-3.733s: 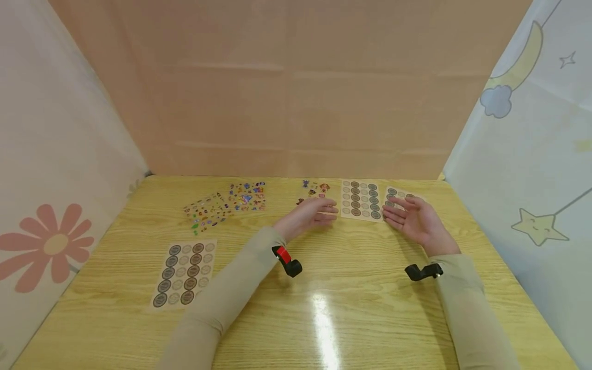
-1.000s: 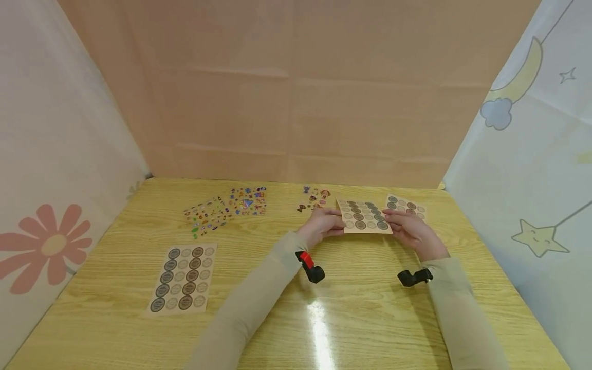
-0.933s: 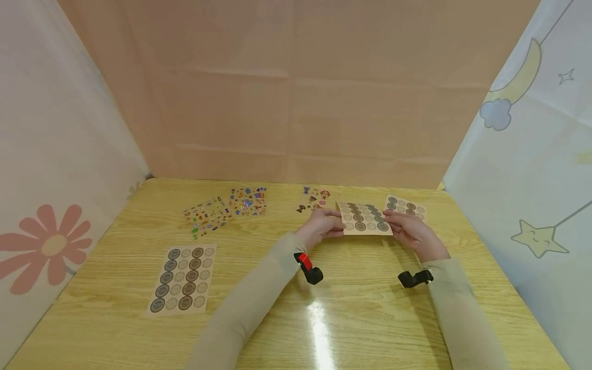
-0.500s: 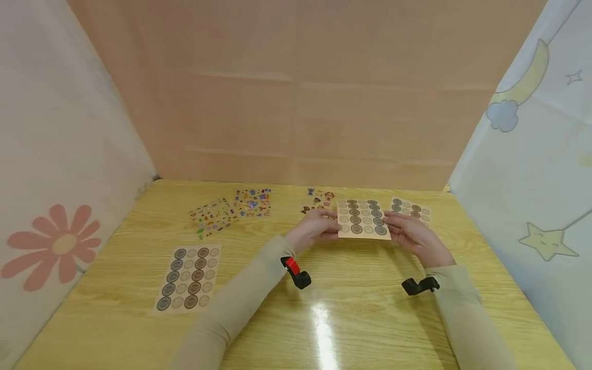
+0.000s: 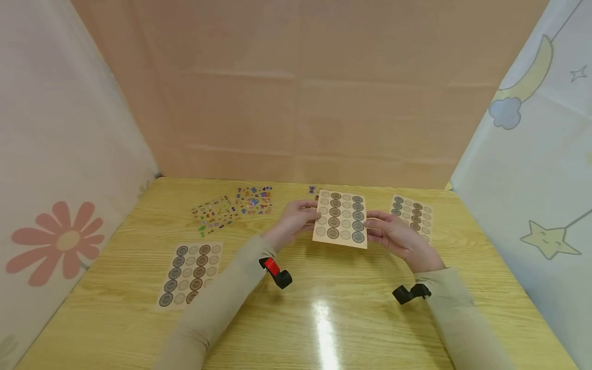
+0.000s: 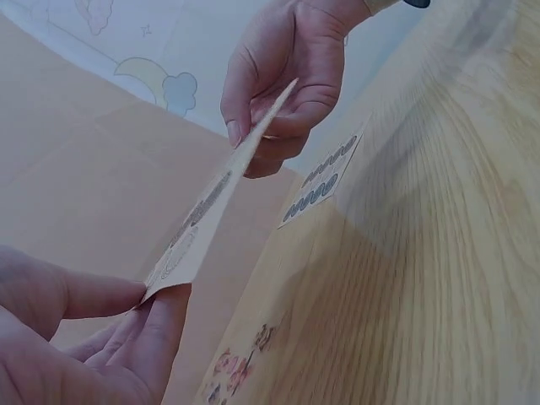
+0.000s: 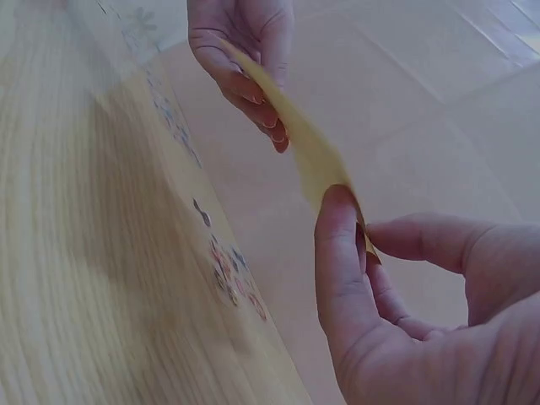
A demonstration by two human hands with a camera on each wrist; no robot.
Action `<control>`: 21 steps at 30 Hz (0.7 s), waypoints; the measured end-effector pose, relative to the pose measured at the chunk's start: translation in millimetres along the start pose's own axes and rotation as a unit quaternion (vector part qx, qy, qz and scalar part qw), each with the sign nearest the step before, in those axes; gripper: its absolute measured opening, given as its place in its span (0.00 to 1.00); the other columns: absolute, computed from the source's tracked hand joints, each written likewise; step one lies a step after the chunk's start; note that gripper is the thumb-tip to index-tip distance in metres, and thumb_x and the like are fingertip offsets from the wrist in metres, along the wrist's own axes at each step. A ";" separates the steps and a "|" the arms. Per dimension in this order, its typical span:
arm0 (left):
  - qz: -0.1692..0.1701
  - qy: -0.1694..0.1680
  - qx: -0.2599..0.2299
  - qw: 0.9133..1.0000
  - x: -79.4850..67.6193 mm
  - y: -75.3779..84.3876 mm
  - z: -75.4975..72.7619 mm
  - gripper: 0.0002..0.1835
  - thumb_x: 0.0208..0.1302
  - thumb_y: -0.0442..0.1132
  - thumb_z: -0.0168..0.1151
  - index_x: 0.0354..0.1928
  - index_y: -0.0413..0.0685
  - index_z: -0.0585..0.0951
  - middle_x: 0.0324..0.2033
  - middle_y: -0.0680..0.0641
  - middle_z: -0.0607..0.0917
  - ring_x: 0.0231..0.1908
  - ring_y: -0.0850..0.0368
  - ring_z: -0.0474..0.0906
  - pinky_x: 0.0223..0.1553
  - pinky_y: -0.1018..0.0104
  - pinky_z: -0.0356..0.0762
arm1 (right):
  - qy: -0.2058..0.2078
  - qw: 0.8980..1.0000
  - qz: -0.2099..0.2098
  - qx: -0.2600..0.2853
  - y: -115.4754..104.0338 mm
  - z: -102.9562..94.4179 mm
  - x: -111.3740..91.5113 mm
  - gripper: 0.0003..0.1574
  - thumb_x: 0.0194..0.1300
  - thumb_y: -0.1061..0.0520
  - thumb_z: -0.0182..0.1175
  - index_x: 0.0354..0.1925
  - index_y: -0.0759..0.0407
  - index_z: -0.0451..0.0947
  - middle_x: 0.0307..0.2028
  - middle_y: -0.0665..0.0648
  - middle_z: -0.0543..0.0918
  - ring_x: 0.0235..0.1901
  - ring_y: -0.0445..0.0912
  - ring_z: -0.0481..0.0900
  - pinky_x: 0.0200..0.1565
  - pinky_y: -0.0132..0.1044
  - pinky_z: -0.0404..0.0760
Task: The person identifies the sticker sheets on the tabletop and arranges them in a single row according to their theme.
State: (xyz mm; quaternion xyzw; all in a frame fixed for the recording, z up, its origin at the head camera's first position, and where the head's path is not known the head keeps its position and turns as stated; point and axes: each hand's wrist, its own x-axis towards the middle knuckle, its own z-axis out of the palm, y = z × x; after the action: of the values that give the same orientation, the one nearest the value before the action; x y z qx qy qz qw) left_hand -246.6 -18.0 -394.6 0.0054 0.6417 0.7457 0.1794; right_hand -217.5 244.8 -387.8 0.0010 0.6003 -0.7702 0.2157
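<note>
A tan sticker sheet with columns of round seal-like labels is held up off the table, tilted toward the head camera. My left hand pinches its left edge between thumb and fingers, as the left wrist view also shows. At the opposite edge, my right hand pinches it the same way; in the right wrist view the sheet bows slightly between the two hands. Behind the raised sheet, a small cartoon sticker sheet is mostly hidden in the head view.
Another round-label sheet lies at the back right, and one more at the front left, partly under the left sleeve. Two colourful sticker sheets, one leafy and one bluish, lie at the back left. A tan backdrop rises behind the table.
Both hands, empty at first, have taken the round-label sheet from the back of the table. It has been lifted, tipped up toward the camera and carried a little left.
</note>
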 end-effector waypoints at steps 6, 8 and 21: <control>-0.005 0.008 0.023 1.000 -16.4 -0.5 -20.1 0.19 0.65 0.28 0.59 0.57 0.39 0.75 0.41 0.39 0.83 0.41 0.46 0.82 0.48 0.50 0.79 | -0.003 0.999 0.008 -0.043 8.0 17.9 2.6 0.24 0.70 0.68 0.51 0.60 0.71 0.58 0.39 0.57 0.79 0.35 0.45 0.82 0.43 0.36 0.83; -0.007 0.013 0.027 1.000 -21.7 -2.4 -26.6 0.19 0.64 0.28 0.60 0.57 0.39 0.75 0.41 0.39 0.83 0.40 0.46 0.83 0.46 0.51 0.80 | -0.004 0.998 0.003 -0.057 12.1 24.7 3.8 0.25 0.69 0.68 0.51 0.61 0.73 0.58 0.38 0.57 0.81 0.35 0.45 0.83 0.42 0.36 0.83; -0.013 0.051 0.077 0.996 -55.6 -19.2 -64.3 0.20 0.62 0.28 0.62 0.57 0.39 0.75 0.38 0.41 0.83 0.34 0.53 0.83 0.40 0.56 0.83 | -0.021 0.996 -0.015 -0.086 36.1 63.1 7.1 0.23 0.67 0.70 0.52 0.58 0.75 0.60 0.37 0.58 0.83 0.34 0.48 0.84 0.41 0.40 0.84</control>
State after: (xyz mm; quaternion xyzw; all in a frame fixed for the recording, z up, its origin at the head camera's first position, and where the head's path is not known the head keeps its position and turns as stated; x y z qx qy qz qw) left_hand -204.9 -92.6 -412.1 -0.0274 0.7056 0.6908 0.1554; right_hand -195.7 177.3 -405.4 -0.0424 0.6596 -0.7187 0.2158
